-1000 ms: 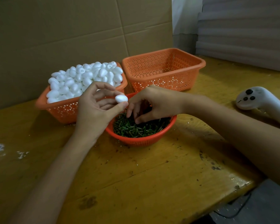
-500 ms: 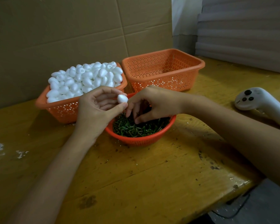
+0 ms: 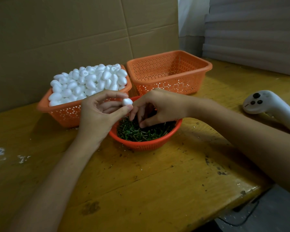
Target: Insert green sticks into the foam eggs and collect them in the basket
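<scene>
Yellow wooden desk [image 3: 157,181], cardboard [image 3: 57,39] behind. Left hand [image 3: 97,118] is pinching a foam egg [image 3: 127,102] over the bowl [image 3: 141,146] of green sticks [image 3: 141,133]. Right hand [image 3: 161,106] is curling its fingers [image 3: 134,113] into the sticks; whether they are gripping one is hidden.

Foam egg over the bowl of sticks, baskets behind

A small white foam egg [image 3: 127,102] is pinched at the fingertips of the left hand [image 3: 99,113], just above the near-left rim of a round orange bowl [image 3: 172,131]. Short, dark green sticks [image 3: 141,133] lie jumbled in that bowl. A heap of eggs [image 3: 89,82], white and smooth, is piled above the rim of the orange holed basket on the left [image 3: 64,113]. The matching basket on the right [image 3: 166,82] stands upright just beside it, showing only its perforated walls.
</scene>
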Available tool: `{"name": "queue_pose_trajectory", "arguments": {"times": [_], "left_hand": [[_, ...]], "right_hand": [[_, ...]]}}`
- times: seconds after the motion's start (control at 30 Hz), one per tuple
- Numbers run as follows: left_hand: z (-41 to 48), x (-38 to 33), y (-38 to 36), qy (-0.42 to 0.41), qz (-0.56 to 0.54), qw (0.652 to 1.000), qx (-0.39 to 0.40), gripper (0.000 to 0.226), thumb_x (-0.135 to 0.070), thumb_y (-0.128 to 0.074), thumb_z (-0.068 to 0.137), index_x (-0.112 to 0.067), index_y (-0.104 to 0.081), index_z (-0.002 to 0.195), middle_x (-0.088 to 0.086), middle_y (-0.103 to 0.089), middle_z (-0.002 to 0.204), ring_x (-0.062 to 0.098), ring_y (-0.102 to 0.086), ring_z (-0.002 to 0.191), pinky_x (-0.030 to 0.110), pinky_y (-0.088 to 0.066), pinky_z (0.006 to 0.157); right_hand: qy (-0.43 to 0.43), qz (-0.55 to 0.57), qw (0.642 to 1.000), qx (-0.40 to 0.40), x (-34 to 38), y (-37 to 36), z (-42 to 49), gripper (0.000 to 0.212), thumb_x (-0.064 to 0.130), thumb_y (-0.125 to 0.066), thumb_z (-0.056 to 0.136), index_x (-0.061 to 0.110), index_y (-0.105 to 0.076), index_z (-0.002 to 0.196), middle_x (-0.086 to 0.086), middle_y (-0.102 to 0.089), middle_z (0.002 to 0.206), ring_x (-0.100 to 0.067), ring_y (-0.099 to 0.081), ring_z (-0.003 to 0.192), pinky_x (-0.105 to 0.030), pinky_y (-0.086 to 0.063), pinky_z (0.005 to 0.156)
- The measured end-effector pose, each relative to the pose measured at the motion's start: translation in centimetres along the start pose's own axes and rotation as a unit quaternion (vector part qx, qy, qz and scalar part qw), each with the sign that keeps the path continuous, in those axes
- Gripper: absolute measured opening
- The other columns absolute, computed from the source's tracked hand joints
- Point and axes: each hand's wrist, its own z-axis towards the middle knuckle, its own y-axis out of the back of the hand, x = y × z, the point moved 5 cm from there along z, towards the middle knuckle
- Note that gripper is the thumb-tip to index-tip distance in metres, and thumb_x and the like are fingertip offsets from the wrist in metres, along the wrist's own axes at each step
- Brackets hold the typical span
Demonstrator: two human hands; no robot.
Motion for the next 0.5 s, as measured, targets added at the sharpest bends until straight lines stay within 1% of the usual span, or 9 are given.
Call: {"name": "queue_pose_trajectory", "arguments": {"times": [0.13, 0.27, 0.37, 0.5], "left_hand": [[-0.06, 0.15, -0.05, 0.004, -0.002, 1.000, -0.001, 0.028, 0.001, -0.086, 0.081, -0.013, -0.078, 0.103, -0.003, -0.082, 0.097, 0.015, -0.079, 0.091, 0.021, -0.060, 0.083], [-0.06, 0.14, -0.13, -0.002, 0.001, 1.000, 0.000, 0.029, 0.001, -0.085, 0.082, -0.016, -0.079, 0.104, -0.005, -0.082, 0.099, 0.015, -0.079, 0.093, 0.020, -0.060, 0.084], [-0.03, 0.25, -0.07, 0.001, -0.005, 1.000, 0.000, 0.028, 0.002, -0.084, 0.084, -0.015, -0.078, 0.106, -0.005, -0.082, 0.100, 0.014, -0.079, 0.096, 0.020, -0.059, 0.085], [-0.08, 0.39, -0.06, -0.001, -0.002, 1.000, 0.004, 0.027, 0.004, -0.082, 0.085, -0.012, -0.078, 0.107, -0.003, -0.082, 0.103, 0.016, -0.079, 0.099, 0.021, -0.059, 0.087]], "right_hand": [[-0.001, 0.001, 1.000, 0.001, -0.04, -0.01, 0.00, 0.032, 0.019, -0.083, 0.086, 0.022, -0.074, 0.117, 0.014, -0.078, 0.094, 0.002, -0.071, 0.093, -0.036, -0.053, 0.094], [0.000, 0.000, 1.000, 0.002, -0.05, -0.03, 0.02, 0.032, 0.019, -0.083, 0.086, 0.022, -0.074, 0.117, 0.014, -0.078, 0.095, 0.002, -0.071, 0.093, -0.035, -0.053, 0.094], [-0.004, -0.002, 1.000, 0.001, -0.12, -0.05, 0.04, 0.032, 0.020, -0.083, 0.087, 0.023, -0.074, 0.117, 0.015, -0.078, 0.094, 0.002, -0.071, 0.093, -0.037, -0.053, 0.094], [-0.004, -0.004, 1.000, -0.002, -0.13, -0.10, 0.07, 0.032, 0.021, -0.084, 0.087, 0.024, -0.074, 0.117, 0.017, -0.077, 0.093, 0.003, -0.071, 0.092, -0.034, -0.052, 0.094]]}}
